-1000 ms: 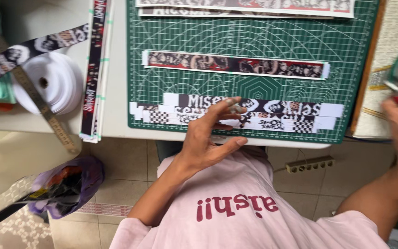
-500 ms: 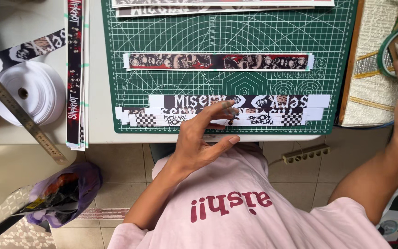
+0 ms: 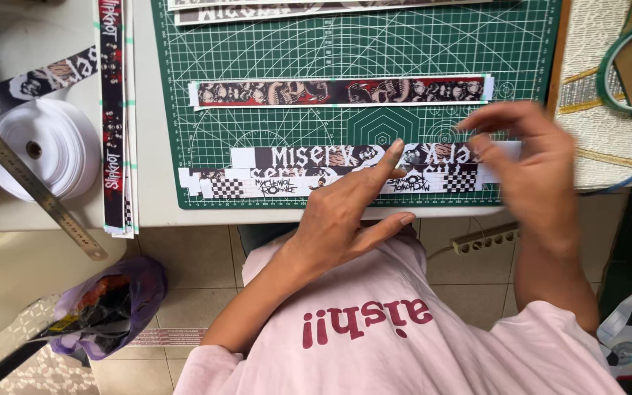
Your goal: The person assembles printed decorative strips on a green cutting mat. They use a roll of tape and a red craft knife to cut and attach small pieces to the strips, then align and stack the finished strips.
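Pressing its index finger on the black-and-white printed strips point(image 3: 345, 170), the left hand point(image 3: 345, 216) lay flat, holding nothing; they ran left-right along the green cutting mat's point(image 3: 330, 51) near edge. Blurred, the right hand point(image 3: 532, 164) hovered loosely open, empty, over their right end, nearer it

pale pink t-shirt point(image 3: 374, 322), maroon lettering, short sleeves

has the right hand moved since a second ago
Yes. The right hand has come in from the mat's right edge and is now over the green cutting mat, above the printed strips.
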